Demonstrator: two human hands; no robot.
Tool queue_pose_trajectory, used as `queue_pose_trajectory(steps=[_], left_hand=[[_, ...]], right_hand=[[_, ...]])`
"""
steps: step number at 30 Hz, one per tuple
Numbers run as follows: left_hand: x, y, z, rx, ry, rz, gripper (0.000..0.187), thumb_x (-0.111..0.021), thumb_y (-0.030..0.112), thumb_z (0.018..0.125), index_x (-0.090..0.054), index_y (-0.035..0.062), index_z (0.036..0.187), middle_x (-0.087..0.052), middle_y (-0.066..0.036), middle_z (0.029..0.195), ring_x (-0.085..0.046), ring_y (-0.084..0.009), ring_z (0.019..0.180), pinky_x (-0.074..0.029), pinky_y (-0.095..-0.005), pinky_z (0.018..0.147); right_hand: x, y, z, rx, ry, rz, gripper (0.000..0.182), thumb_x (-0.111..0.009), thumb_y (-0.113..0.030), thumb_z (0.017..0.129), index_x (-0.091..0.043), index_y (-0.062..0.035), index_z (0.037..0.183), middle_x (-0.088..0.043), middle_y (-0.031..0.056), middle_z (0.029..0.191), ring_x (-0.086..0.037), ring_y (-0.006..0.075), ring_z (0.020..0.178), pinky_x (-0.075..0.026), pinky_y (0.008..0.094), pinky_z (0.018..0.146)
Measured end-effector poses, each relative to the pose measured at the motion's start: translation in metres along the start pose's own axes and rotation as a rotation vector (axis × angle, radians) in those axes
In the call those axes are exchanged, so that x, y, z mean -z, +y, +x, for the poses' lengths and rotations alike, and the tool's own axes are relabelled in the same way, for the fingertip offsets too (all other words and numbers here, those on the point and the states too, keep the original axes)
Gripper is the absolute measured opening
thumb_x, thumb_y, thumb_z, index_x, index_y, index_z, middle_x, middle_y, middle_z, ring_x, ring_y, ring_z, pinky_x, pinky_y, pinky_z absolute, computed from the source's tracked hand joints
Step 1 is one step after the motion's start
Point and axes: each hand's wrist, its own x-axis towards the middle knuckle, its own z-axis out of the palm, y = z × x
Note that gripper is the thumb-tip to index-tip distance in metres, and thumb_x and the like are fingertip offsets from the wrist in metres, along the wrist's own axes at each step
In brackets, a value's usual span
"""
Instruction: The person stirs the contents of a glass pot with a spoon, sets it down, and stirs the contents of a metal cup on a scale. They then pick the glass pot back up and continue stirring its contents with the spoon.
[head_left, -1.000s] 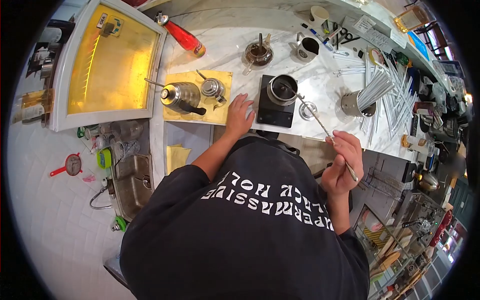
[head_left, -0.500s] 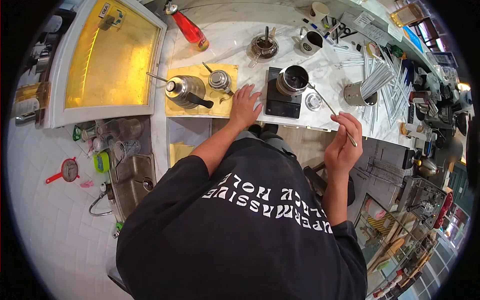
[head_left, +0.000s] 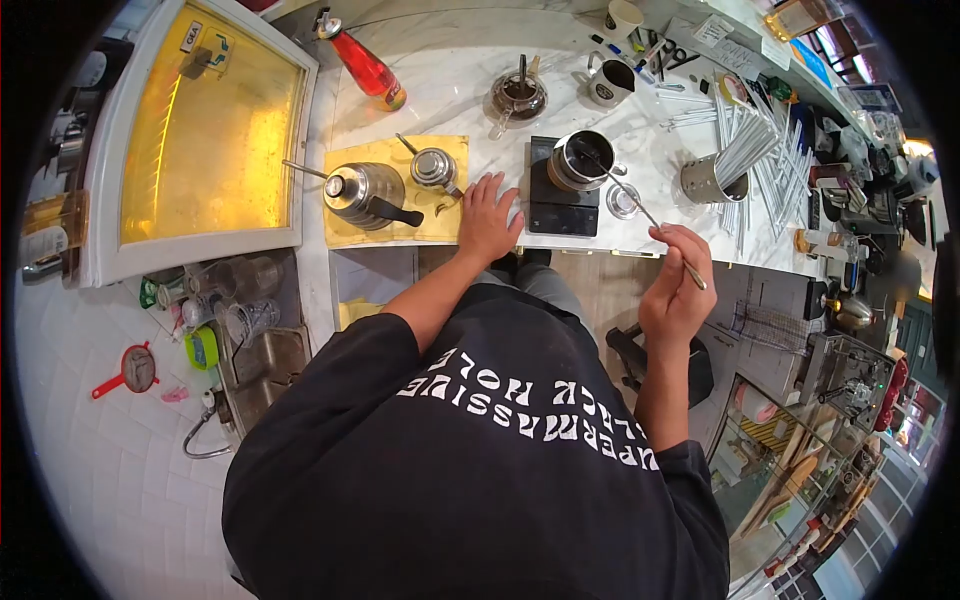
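A long thin metal spoon (head_left: 632,200) is pinched in my right hand (head_left: 679,285). Its far end reaches into a round vessel with dark contents (head_left: 583,158), which stands on a black scale (head_left: 562,212). Flat on the counter by its front edge, my left hand (head_left: 490,220) has its fingers spread and holds nothing. To its left lies a yellow cloth (head_left: 350,238) bearing a large steel gooseneck kettle (head_left: 362,196) and a smaller steel pot (head_left: 434,168). Just right of the scale is a small round metal lid (head_left: 622,202).
Behind stand a red bottle (head_left: 365,68), a glass teapot (head_left: 519,96) and a steel pitcher (head_left: 610,84). A perforated metal holder (head_left: 702,182) with straws is at right. The yellow-lit glass door (head_left: 215,130) is at left, above a sink (head_left: 268,365).
The view has shifted slightly, so the counter items appear a little further left. My right hand still holds the spoon in the vessel, and my left hand stays on the counter.
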Motion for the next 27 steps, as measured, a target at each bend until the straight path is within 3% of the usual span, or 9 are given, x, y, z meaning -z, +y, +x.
queue_pose_trajectory(steps=[27], left_hand=[[0.003,-0.002,0.002,-0.011,-0.027,-0.009,0.047,-0.07,0.03,0.092,-0.064,0.01,0.133,-0.048,-0.02,0.154,-0.038,-0.0407,0.148,-0.027,-0.0598,0.122]], right_hand=[[-0.004,-0.006,-0.004,-0.089,0.05,-0.087,0.014,-0.056,0.0,0.105,-0.07,-0.0005,0.108,-0.073,0.0144,0.104,-0.068,0.0316,0.099,-0.053,0.0386,0.09]])
